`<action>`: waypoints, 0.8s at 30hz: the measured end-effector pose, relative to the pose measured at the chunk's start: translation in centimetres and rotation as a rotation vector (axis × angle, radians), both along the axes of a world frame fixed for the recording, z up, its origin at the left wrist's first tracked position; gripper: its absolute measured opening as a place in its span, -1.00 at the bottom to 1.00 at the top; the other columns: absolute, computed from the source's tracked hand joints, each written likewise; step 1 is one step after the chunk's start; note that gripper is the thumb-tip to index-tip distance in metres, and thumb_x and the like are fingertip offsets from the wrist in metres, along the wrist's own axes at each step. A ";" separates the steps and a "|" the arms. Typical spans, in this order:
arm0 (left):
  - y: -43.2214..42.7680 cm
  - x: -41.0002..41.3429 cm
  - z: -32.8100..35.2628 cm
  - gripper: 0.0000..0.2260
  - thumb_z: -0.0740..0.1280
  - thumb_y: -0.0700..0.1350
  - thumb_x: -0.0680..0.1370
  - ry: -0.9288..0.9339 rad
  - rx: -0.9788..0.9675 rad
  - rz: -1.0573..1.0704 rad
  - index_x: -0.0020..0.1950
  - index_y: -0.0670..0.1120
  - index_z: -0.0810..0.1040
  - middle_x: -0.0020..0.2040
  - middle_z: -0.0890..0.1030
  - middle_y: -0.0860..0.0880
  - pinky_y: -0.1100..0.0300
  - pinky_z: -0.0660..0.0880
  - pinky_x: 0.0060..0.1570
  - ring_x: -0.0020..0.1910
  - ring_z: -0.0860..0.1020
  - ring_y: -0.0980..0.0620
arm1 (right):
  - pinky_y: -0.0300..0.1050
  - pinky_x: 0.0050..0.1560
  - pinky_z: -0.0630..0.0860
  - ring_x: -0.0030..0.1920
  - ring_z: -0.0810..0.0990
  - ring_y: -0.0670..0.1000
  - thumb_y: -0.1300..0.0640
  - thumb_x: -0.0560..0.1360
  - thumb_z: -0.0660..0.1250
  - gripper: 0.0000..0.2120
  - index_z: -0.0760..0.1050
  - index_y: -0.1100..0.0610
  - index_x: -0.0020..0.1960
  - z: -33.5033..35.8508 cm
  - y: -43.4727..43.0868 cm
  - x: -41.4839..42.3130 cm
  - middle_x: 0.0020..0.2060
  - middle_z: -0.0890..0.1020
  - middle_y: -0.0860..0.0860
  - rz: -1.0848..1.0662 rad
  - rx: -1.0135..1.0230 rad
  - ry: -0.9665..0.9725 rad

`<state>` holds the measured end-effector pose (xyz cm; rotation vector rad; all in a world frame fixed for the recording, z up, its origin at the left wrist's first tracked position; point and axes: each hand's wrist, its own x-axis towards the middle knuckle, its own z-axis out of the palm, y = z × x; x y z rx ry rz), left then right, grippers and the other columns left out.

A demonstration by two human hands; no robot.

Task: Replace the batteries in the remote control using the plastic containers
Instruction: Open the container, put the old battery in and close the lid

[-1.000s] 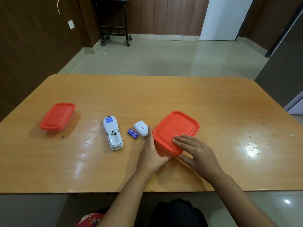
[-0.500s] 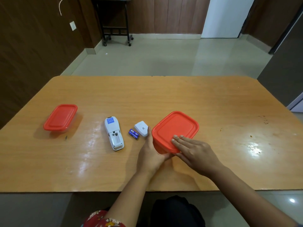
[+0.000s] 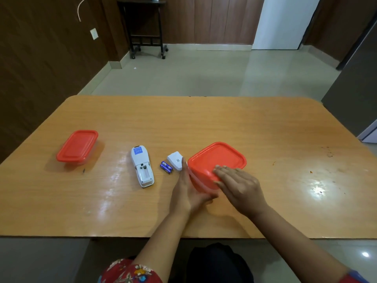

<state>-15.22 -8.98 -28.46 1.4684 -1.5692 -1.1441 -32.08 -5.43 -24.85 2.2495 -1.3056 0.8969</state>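
A square plastic container with an orange-red lid (image 3: 214, 160) sits on the wooden table (image 3: 204, 123) in front of me. My left hand (image 3: 186, 190) grips its left near side. My right hand (image 3: 238, 184) lies flat on the lid's near corner, fingers together. Left of the container lie the white battery cover (image 3: 175, 160), two blue batteries (image 3: 166, 167) and the white remote (image 3: 142, 165), face down with its battery bay empty. A second red-lidded container (image 3: 78, 145) stands at the far left.
The table's near edge (image 3: 183, 237) runs just in front of my body. A bright light glare lies on the tabletop at the right (image 3: 318, 187). Beyond the table is tiled floor with a dark wheeled stand (image 3: 145, 27) at the wall.
Both hands stay on the square container. My right hand has slid slightly toward the lid's near corner. The camera has shifted a little.
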 end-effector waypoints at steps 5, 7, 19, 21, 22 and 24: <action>0.3 0.2 0.3 0.21 0.59 0.17 0.04 -0.055 -0.029 -0.002 0.50 0.26 -0.09 0.42 0.34 0.19 0.12 0.51 0.17 0.34 0.39 0.18 | -0.13 -0.37 0.48 -0.30 0.63 0.03 0.08 0.58 0.22 -0.74 0.61 0.19 0.07 4.1 -2.1 -1.5 -0.21 0.70 0.07 -0.171 -0.018 -0.333; 0.3 0.2 0.3 0.22 0.56 0.23 0.03 -0.113 -0.046 -0.014 0.53 0.17 -0.08 0.46 0.30 0.16 0.29 0.33 0.22 0.36 0.33 0.22 | -0.16 -0.36 0.39 -0.34 0.56 -0.02 0.05 0.59 0.20 -0.74 0.60 0.18 0.02 4.7 -3.1 -2.4 -0.26 0.67 0.05 -0.287 0.033 -0.639; 1.0 0.3 0.7 0.19 0.55 0.21 0.10 -0.155 -0.076 0.005 0.51 0.23 -0.18 0.50 0.21 0.13 0.25 0.30 0.26 0.42 0.27 0.15 | 0.01 -0.12 0.46 -0.20 0.51 0.09 0.35 0.41 0.23 -0.86 0.55 0.21 -0.14 -0.2 -5.9 -9.2 -0.21 0.55 0.16 -0.768 0.709 -1.533; 1.2 0.3 0.7 0.19 0.55 0.15 0.14 -0.166 -0.110 -0.015 0.51 0.23 -0.23 0.52 0.17 0.11 0.30 0.24 0.28 0.45 0.22 0.16 | -0.05 -0.16 0.43 -0.19 0.52 0.10 0.30 0.41 0.25 -0.84 0.56 0.26 -0.07 0.5 -5.1 -8.7 -0.25 0.55 0.15 -0.786 0.675 -1.462; 1.3 0.3 0.7 0.19 0.55 0.11 0.17 -0.187 -0.147 -0.032 0.50 0.22 -0.27 0.54 0.12 0.10 0.33 0.19 0.31 0.47 0.16 0.16 | -0.06 -0.17 0.41 -0.18 0.52 0.11 0.27 0.42 0.25 -0.83 0.56 0.27 -0.04 0.8 -4.6 -8.4 -0.27 0.54 0.13 -0.777 0.670 -1.436; 2.0 0.6 0.7 0.18 0.53 0.09 0.21 -0.231 -0.236 -0.048 0.48 0.20 -0.33 0.57 -0.01 0.10 0.34 0.06 0.38 0.51 0.02 0.17 | -0.03 -0.06 0.45 -0.07 0.56 0.17 0.18 0.47 0.27 -0.75 0.53 0.27 0.10 0.9 -3.4 -7.1 -0.16 0.58 0.16 -0.759 0.706 -1.344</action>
